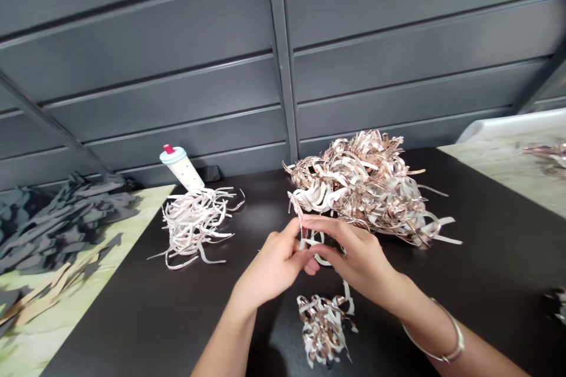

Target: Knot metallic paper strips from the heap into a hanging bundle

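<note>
My left hand (272, 268) and my right hand (356, 253) meet over the black table (247, 235), pinching a narrow curled strip of rose-gold foil paper (302, 230) between their fingers. Its lower loop shows white below my fingers. Just behind my right hand lies a large heap of rose-gold and white strips (362, 185). A small curled bunch of strips (325, 327) sits below my hands, and a looser pile of whitish strips (194, 224) lies to the left. A metal bangle (442, 336) circles my right wrist.
A white bottle with a red tip (181, 168) stands at the table's back edge. Dark grey cut strips (57, 218) lie on a pale green board (101, 247) at left. More metallic strips (548, 153) lie at right. A grey ribbed panel wall (283, 53) rises behind.
</note>
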### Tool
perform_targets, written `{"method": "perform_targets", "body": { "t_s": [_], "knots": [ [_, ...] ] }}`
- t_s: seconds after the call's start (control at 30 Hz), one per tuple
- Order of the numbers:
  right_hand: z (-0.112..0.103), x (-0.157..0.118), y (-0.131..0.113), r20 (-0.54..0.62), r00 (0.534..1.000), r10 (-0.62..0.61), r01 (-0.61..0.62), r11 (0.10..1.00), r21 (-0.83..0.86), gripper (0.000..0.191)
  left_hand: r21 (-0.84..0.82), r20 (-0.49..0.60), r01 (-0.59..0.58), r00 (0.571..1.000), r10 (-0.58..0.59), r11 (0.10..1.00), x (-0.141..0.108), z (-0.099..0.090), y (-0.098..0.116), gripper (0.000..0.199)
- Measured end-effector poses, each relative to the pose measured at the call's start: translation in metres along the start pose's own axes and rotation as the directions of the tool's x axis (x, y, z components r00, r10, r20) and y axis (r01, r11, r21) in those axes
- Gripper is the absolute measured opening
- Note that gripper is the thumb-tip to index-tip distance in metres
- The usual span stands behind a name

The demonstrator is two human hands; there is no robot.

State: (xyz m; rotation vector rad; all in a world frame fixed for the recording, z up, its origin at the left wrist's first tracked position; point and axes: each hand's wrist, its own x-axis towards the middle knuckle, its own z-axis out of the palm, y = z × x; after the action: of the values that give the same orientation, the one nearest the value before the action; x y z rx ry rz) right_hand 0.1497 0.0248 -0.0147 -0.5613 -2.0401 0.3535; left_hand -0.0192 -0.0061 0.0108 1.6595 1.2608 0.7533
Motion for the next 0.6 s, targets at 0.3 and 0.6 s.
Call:
{"method": "perform_targets", "body": {
  "t_s": [0.3, 0.6],
  "knots": [
    [-0.021, 0.001, 0.011, 0.183, 0.963, 0.199, -0.234, 0.952, 0.195, 0.031, 0.15, 0.062, -0.012, 0.998, 0.002, 0.989, 0.003, -0.002, -0.002, 0.05],
    [-0.019, 0.006, 0.004, 0.236, 0.968, 0.09, -0.131, 0.978, 0.165, 0.039, 0.004, -0.106, -0.012, 0.994, 0.013, 1.0, 0.011, 0.001, -0.008, 0.031]
  ]
}}
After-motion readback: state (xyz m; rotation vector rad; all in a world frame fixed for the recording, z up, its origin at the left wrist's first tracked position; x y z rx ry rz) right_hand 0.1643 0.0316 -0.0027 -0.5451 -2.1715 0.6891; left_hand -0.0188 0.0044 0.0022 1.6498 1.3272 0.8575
